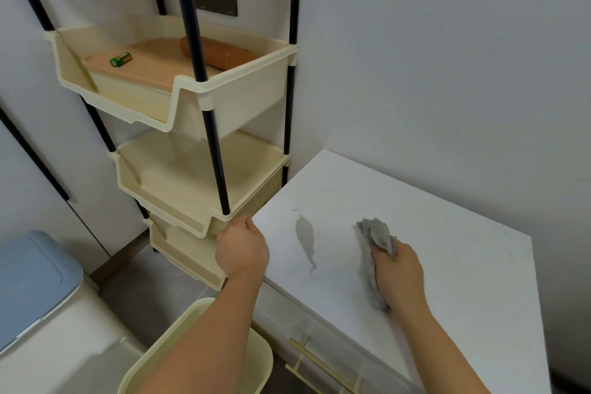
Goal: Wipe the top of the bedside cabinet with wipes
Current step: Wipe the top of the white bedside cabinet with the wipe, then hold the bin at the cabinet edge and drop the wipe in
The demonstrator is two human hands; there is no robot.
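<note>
The white bedside cabinet top (447, 233) fills the lower right of the head view. A grey smear (305, 238) marks it near the left edge. My right hand (401, 277) presses a crumpled grey wipe (374, 243) flat on the top, to the right of the smear. My left hand (241, 248) grips the cabinet's left front corner, fingers curled over the edge.
A cream tiered shelf rack (192, 176) with black poles stands against the cabinet's left side; its top tray holds a battery (121, 59) and a brown roll (217, 54). A cream bin (204, 355) sits below my left arm. A blue-lidded container (32, 281) is at lower left.
</note>
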